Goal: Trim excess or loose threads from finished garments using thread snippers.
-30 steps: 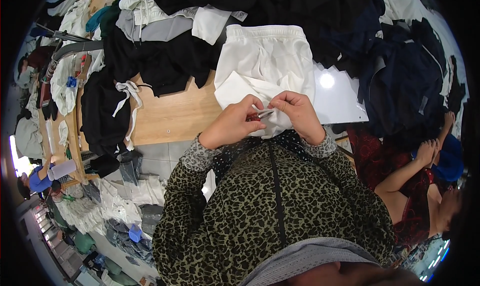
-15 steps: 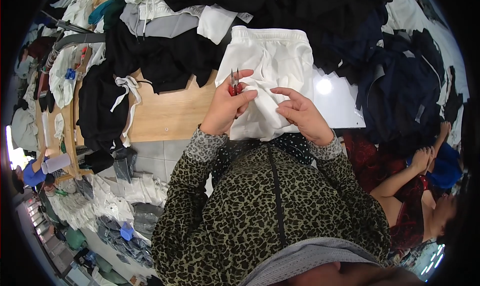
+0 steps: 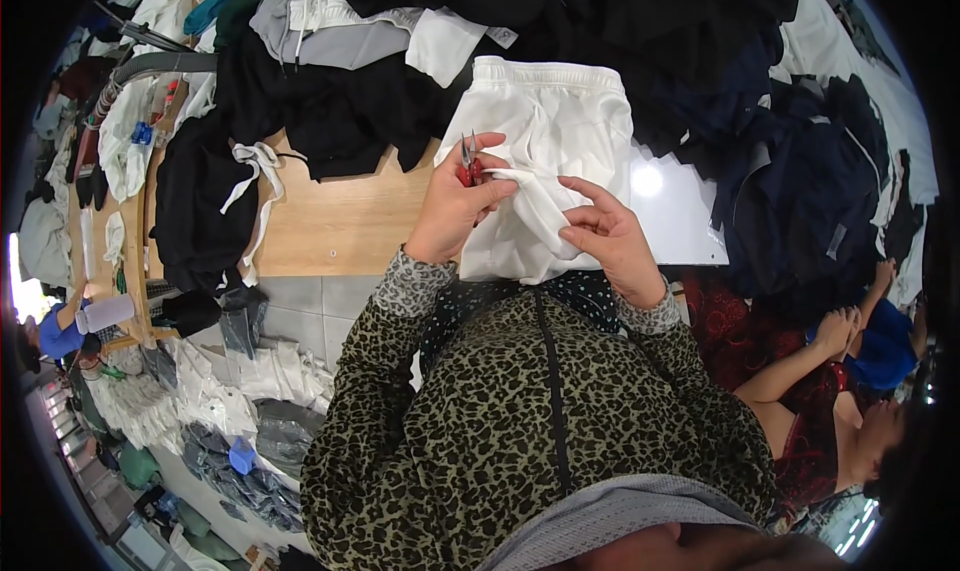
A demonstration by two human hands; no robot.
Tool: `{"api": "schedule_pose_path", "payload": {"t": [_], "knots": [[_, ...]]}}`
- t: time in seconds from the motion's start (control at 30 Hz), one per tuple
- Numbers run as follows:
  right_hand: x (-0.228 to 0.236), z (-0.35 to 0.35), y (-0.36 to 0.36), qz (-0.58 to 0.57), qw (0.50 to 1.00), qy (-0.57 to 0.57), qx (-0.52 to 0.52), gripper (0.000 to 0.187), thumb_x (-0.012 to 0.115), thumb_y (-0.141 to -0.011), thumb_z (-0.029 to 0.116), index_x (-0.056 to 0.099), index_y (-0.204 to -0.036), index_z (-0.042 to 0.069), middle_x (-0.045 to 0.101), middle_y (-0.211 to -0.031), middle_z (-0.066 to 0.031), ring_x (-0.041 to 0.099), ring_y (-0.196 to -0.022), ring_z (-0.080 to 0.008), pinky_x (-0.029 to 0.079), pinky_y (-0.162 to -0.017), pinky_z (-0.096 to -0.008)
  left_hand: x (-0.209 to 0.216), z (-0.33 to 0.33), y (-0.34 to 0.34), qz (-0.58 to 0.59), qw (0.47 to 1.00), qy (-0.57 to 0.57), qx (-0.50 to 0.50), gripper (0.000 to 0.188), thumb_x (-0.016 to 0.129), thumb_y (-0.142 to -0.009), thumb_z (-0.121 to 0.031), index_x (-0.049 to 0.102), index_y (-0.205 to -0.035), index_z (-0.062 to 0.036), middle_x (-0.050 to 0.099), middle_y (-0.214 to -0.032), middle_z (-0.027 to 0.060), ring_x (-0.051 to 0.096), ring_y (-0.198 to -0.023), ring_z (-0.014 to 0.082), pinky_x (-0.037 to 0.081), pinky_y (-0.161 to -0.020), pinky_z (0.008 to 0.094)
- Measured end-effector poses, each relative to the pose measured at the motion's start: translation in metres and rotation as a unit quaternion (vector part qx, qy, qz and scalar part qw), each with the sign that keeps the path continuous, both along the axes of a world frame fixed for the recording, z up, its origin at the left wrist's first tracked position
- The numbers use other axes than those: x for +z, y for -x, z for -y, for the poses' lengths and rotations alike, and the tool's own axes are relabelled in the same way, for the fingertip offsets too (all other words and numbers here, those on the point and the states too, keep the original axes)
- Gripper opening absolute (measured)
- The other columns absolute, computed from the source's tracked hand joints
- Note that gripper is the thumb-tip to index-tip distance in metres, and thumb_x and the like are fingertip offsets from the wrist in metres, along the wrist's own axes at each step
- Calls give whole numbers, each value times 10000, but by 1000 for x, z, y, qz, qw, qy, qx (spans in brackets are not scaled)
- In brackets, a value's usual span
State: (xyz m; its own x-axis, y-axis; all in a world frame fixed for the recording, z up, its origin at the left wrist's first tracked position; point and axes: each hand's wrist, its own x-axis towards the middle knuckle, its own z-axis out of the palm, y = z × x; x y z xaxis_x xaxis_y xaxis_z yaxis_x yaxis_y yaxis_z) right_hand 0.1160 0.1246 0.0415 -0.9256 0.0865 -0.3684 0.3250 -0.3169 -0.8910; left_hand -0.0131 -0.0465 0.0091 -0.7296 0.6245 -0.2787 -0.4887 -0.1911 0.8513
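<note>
White shorts (image 3: pixel 575 106) with an elastic waistband lie on the table in front of me, waistband on the far side. My left hand (image 3: pixel 455 201) is closed around small thread snips (image 3: pixel 469 166) with red handles, their metal blades pointing away from me. Its thumb also pinches a folded edge of the white fabric. On the other side of that fold, my right hand (image 3: pixel 612 236) pinches the cloth between thumb and fingers. Between the hands the edge is lifted and stretched.
Black garments (image 3: pixel 330 121) heap along the far side, with grey and white pieces on top. Dark navy clothes (image 3: pixel 800 171) pile at the right, beside a seated person in dark red (image 3: pixel 820 421). Bagged garments (image 3: pixel 235 386) lie at lower left. A grey hose (image 3: pixel 165 66) bends over the left.
The view has shifted slightly. My hands keep hold of the white shorts, with the fold between them pulled a little straighter.
</note>
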Motion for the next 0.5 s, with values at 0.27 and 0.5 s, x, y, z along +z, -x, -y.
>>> {"api": "schedule_pose_path", "payload": {"t": [0.27,0.5], "knots": [[1,5,0,-3,1000,-4,-27,541,620,-814,-32,440,-1321,19,626,-861,-22,538,-756,-54,416,-685,-182,0,-4,-5,13,1000,0,-6,524,691,-765,44,470,-1234,-31,592,-913,19,487,-591,44,333,-444,161],[-4,2,-2,20,999,-15,-44,529,599,-794,-54,451,-1298,-2,575,-776,12,501,-675,-34,389,-626,-160,-4,-6,-1,-10,998,31,45,480,657,-752,79,487,-1188,-27,591,-900,16,478,-583,37,336,-448,155]]}}
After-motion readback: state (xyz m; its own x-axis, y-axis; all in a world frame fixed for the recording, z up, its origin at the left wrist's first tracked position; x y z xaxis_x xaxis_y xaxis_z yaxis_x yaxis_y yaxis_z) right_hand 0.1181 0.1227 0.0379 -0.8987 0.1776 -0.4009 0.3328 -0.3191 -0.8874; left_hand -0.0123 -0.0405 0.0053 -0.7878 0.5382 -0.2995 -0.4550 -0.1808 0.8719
